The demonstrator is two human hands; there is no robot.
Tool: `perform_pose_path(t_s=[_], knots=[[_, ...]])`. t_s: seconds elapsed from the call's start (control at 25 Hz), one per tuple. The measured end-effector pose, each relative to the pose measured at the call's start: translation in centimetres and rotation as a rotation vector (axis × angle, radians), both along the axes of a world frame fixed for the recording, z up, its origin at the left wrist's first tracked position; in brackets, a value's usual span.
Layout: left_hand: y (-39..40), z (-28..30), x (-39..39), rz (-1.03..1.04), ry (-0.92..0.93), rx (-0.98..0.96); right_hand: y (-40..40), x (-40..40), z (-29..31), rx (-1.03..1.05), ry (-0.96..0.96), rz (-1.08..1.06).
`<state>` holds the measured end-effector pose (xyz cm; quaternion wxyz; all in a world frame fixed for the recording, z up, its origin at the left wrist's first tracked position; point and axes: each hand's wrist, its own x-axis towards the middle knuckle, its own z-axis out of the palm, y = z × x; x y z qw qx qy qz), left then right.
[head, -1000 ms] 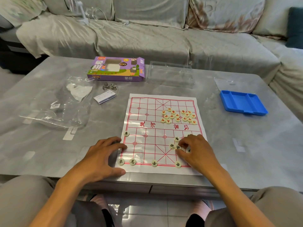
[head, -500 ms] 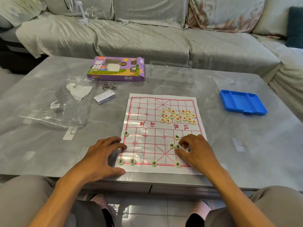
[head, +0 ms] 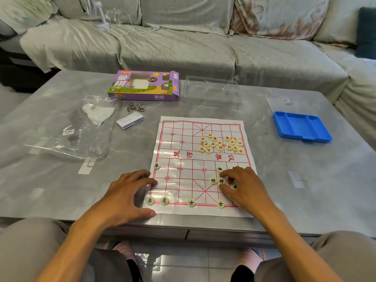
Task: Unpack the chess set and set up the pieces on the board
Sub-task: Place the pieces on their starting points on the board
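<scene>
Head view: a paper board (head: 195, 157) with a red grid lies flat on the grey surface (head: 305, 180). The left hand (head: 126, 194) rests on the surface at the board's left edge, fingers spread and relaxed, fingertips touching the paper and holding nothing. The right hand (head: 244, 188) is over the near right part of the board, its grip narrow: thumb and forefinger pinch a black-lettered piece (head: 221, 181). Just left of it, touching or nearly so, lies another black-lettered piece (head: 213, 180), and one more (head: 219, 169) sits just beyond the fingertips. Part of a further piece shows under the right hand.

Along the near edge of the board four black-lettered pieces stand in a row (head: 184, 202), two at the left corner and two nearer the middle. A single piece (head: 156, 165) sits on the left edge line, higher up. On the far right half a cluster of red-lettered pieces (head: 221, 144) lies loose and bunched together.

Containers: the purple carton (head: 144, 86) lies at the far side of the surface with an end flap open; what is inside cannot be told. Beside it to the right stands a clear plastic case (head: 210, 92), with nothing seen in it. A blue tray (head: 301, 127) with compartments lies well right of the board, its compartments bare. A clear plastic bag (head: 67, 137) lies flat on the left, with white paper (head: 98, 115) at its far end. A small booklet (head: 130, 120) and a metal ring puzzle (head: 136, 107) lie between carton and board.
</scene>
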<state>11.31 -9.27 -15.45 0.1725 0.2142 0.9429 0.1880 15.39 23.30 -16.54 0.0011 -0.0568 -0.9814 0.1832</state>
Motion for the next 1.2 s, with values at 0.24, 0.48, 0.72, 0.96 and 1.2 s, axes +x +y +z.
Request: perform_pose_path(t_s=[0.24, 0.48, 0.72, 0.96, 1.2], knots=[[0.2, 0.1, 0.0, 0.003, -0.011, -0.006, -0.3, 0.2, 0.8, -0.031, 0.038, -0.001], [0.0, 0.0, 0.0, -0.003, -0.001, 0.001, -2.8, 2.3, 1.9, -0.013, -0.01, 0.293], [0.1, 0.0, 0.0, -0.002, -0.004, -0.009, -3.1, 2.4, 1.3, -0.002, -0.045, 0.314], [0.1, 0.0, 0.0, 0.0, -0.007, -0.004, -2.7, 2.6, 1.4, -0.075, -0.04, 0.246], [0.1, 0.1, 0.1, 0.008, -0.008, -0.012, -1.7, -0.8, 1.0, 0.039, 0.051, -0.008]])
